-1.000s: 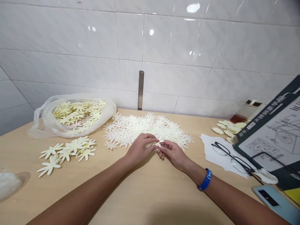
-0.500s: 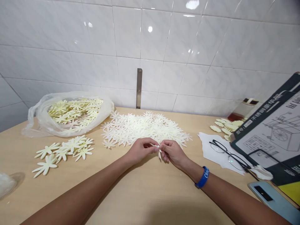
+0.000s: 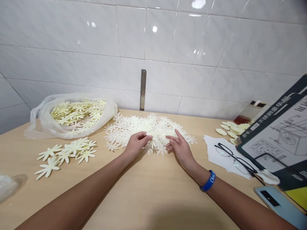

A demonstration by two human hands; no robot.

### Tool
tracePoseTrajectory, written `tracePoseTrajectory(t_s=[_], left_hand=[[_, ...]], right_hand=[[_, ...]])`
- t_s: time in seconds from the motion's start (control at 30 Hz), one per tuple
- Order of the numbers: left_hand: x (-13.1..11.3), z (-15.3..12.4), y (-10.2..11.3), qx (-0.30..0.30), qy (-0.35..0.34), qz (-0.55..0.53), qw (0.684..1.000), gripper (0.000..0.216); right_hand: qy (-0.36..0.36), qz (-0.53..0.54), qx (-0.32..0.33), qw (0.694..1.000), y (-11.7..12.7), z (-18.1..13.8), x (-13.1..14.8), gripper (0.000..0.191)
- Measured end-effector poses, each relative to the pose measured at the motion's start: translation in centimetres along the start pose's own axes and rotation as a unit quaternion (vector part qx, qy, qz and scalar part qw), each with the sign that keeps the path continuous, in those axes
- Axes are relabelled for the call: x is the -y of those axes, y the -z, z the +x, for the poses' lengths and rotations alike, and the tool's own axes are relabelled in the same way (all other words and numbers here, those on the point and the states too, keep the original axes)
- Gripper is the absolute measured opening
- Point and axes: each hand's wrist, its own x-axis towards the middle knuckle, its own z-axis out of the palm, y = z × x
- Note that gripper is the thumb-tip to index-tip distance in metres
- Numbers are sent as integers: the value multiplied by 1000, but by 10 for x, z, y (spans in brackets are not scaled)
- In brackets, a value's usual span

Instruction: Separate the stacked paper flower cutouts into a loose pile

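Observation:
A flat pile of white flower cutouts [image 3: 148, 127] lies mid-table on the wooden table [image 3: 148, 191]. My left hand [image 3: 135, 145] sits at the pile's near edge with fingers curled and thumb pinched against fingertips on a white flower cutout [image 3: 150, 145]. My right hand [image 3: 179, 148], with a blue wristband [image 3: 209, 180], hovers just right of it. Its fingers are spread and it holds nothing, with the index finger stretched over the pile.
A clear plastic bag [image 3: 45, 124] of yellowish flower cutouts lies back left, with loose cutouts [image 3: 68, 151] in front. Right: glasses [image 3: 233, 158] on white paper [image 3: 214, 153], a printed box [image 3: 275, 134], a phone [image 3: 280, 204], a jar [image 3: 249, 111], leaf-shaped cutouts [image 3: 230, 129].
Both hands were pinched together on one cutout near the table's middle. They have moved forward to the pile and apart; my right hand has let go and spread its fingers.

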Motion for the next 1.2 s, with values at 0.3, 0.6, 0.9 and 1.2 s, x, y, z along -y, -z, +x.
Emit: tracePoseTrajectory(t_s=[0.3,0.6,0.9,1.2], left_hand=[[1,-10,-14,83,-28,-1,996,23],[2,-11,-15,68,-15,-18,997,22],[2,-17,-17,94,-44,-4,995,25],[-3,-18,-15,173,-91,89,977,16]], right_hand=[[-8,-46,178,983,-15,-17,2,24],[-53,-34,225,972,-15,-15,5,32],[-52,-53,189,979,-13,-15,-1,34],[-46,-33,207,977,-10,-13,-3,37]])
